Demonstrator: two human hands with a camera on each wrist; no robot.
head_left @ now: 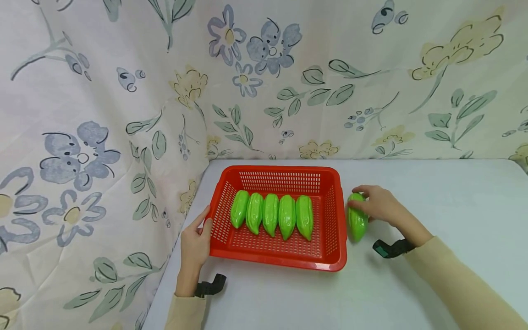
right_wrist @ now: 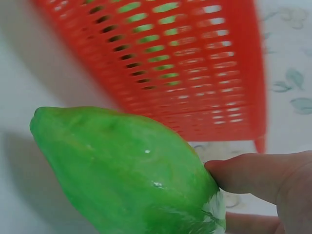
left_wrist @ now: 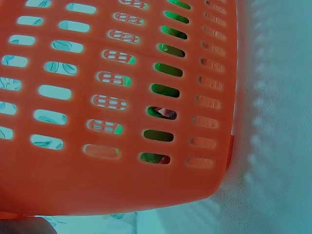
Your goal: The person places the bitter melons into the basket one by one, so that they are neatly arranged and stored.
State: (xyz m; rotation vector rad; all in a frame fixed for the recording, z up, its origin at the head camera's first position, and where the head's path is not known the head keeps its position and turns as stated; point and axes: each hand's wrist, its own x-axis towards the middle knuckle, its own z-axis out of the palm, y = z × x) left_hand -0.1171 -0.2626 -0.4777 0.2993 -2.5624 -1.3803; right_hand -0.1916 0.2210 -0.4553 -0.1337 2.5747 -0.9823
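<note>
My right hand holds a glossy green, long, ridged fruit by its far, blunt end, just outside the basket's right wall. In the right wrist view, the thumb presses on the end of this fruit, and its tapered tip points left. A red perforated plastic basket stands in the middle, with several similar green fruits side by side in a row inside. At the basket's left side, my left hand grips the rim, thumb on top. Only a dark bit of that hand appears low in the left wrist view.
Under the basket is a white-covered table. A floral curtain hangs behind it and along the left side. Each wrist wears a black camera mount. Inside the basket, bare floor shows in front of and to the right of the row.
</note>
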